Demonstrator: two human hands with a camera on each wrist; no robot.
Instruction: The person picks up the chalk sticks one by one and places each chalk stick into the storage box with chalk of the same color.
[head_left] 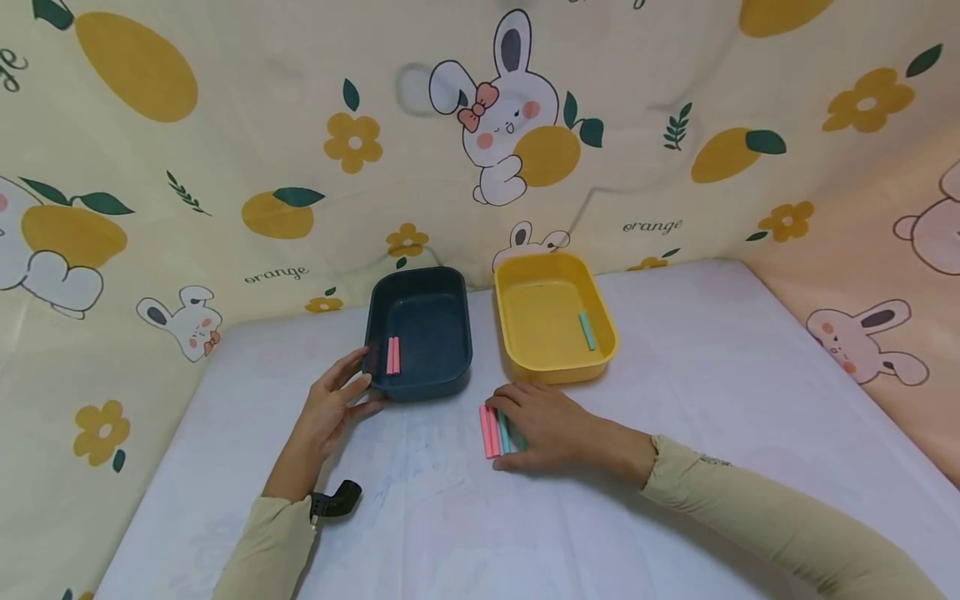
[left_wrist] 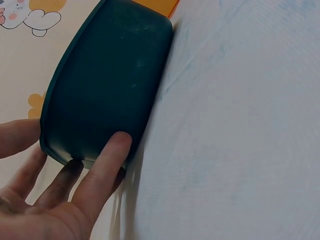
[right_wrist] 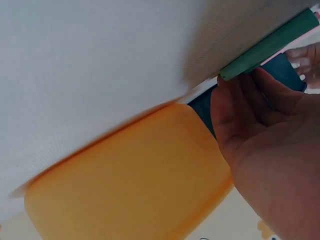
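Note:
In the head view my left hand (head_left: 335,398) is at the near left corner of a dark blue tray (head_left: 457,379). In the left wrist view its spread fingers touch that tray's end wall (left_wrist: 107,90). Two pink chalk sticks (head_left: 393,356) lie inside the tray. My right hand (head_left: 551,429) bends over a row of chalk sticks, with fingertips at their far ends and thumb at their near ends. Pink sticks (head_left: 489,433) and a teal stick (head_left: 504,433) show beside a green stick (right_wrist: 270,45), which the hand partly covers in the head view.
A yellow tray (head_left: 517,354) stands to the right of the blue one, just beyond my right hand, with one teal chalk stick (head_left: 587,331) in it. Both trays stand near the printed cloth wall (head_left: 450,183). White cloth covers the table (head_left: 420,533).

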